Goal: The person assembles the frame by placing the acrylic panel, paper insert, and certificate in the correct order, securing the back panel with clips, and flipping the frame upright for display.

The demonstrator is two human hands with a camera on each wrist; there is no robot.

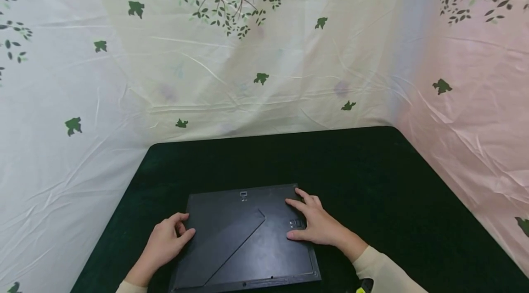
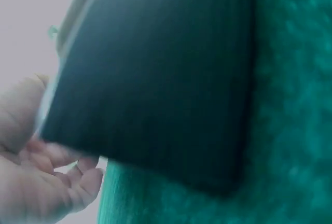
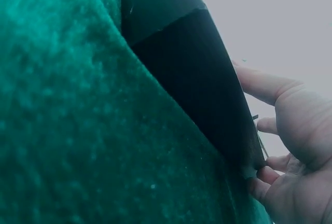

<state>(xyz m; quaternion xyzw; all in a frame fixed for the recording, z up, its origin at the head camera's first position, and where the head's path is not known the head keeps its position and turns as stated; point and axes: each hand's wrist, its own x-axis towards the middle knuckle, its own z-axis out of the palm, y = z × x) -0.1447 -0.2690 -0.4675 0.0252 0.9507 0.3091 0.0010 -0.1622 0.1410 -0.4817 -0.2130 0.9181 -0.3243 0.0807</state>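
Note:
A dark picture frame lies back side up on the dark green table cover, with a stand flap, small metal hangers and a slanting seam on its back. My left hand grips its left edge, thumb over the rim and fingers bent beside it. At the right edge, my right hand holds the frame with thumb and forefinger spread over the back. Other fingers of the right hand curl at the rim in the right wrist view. The glass side faces down, hidden.
The dark green cover spreads behind and to the right of the frame. A pale curtain printed with leaves and branches hangs around the table's back and sides. A dark and yellow band sits at the right sleeve.

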